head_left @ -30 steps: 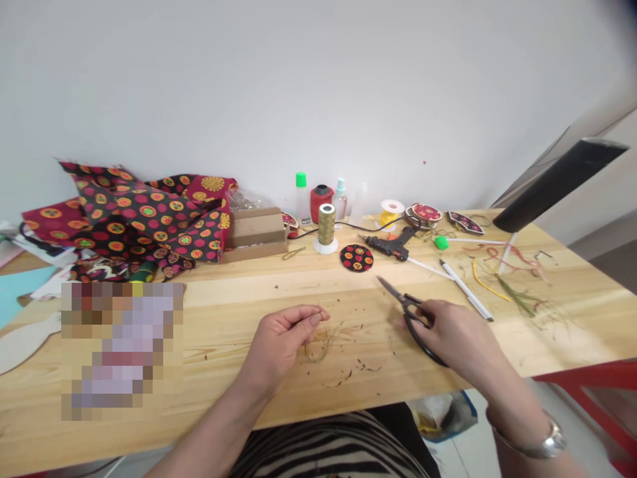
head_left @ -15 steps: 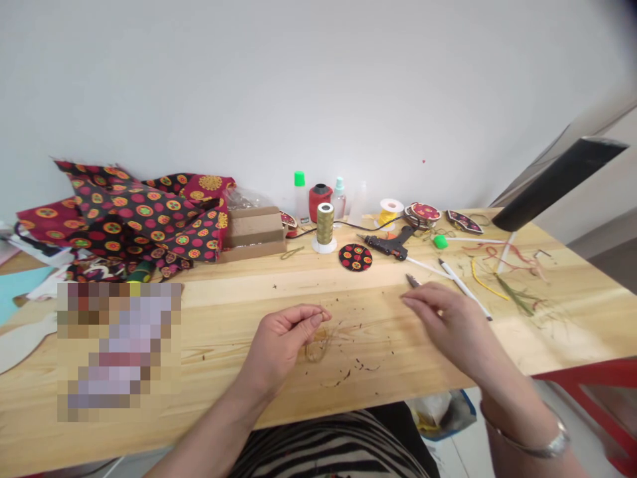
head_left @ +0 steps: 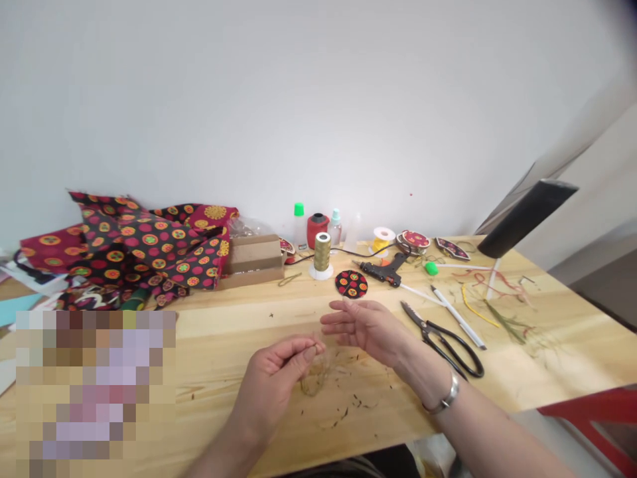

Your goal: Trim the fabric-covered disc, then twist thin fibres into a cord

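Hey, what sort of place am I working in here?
Probably a craft or sewing workspace, though whether it is at home or in a shop I cannot tell. The heap of patterned cloth, the spool of thread and the glue gun suggest it.

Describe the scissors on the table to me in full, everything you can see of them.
The scissors have dark grey, metal-looking blades and long, looped black handles. They lie on the wooden table, between the right forearm and a white marker-like stick, tips pointing away from the person and to the left. The blades look closed or nearly so. The nearer handle runs beside the forearm, which may hide part of it. Neither hand holds them.
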`<state>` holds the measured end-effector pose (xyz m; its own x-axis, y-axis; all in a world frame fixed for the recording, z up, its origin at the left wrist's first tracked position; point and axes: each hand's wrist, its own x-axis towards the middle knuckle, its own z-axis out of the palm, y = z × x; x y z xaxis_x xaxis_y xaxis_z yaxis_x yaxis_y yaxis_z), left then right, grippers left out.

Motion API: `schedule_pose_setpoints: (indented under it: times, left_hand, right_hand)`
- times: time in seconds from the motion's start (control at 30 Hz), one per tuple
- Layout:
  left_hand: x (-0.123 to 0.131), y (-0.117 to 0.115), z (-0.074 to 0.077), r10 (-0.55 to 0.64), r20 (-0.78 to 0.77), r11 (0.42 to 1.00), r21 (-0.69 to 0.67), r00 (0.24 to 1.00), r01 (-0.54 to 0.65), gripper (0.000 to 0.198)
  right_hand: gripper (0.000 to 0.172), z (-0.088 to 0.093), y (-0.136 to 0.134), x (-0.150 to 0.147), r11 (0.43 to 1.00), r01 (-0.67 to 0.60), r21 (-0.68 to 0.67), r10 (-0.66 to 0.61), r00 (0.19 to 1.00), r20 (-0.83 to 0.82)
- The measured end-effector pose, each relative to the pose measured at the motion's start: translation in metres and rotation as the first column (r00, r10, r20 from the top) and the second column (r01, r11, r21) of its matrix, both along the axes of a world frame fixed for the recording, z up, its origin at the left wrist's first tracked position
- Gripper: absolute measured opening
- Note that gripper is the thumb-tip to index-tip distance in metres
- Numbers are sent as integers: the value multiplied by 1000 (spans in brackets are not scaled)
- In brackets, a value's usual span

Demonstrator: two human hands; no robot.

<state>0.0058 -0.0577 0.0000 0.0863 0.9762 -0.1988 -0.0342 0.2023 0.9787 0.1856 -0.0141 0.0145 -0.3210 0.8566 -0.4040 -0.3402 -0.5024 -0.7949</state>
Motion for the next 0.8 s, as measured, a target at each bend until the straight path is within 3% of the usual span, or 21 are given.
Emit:
schedule_pose_setpoints:
  times: [0.1,0.27,0.47,0.8]
  left_hand:
    - [0,1,-1,19,31,999,-31,999,-18,18]
    - [-3,2,-1,56,18,997,-61,998,-55,21]
    - [-8,-1,-4,18,6,999,-35,1000,-18,23]
    - [-15,-6,-5,5,-8,1000,-18,1000,-5,24]
  right_hand:
    - [24,6,11,0,996,85,-14,-86,985,-148]
    - [7,17,41,12,987,162,15,-157,971,-183]
    - [21,41,80,25,985,164,56,-153,975,-161]
    - [16,95,108,8,969,98,227,-77,992,-101]
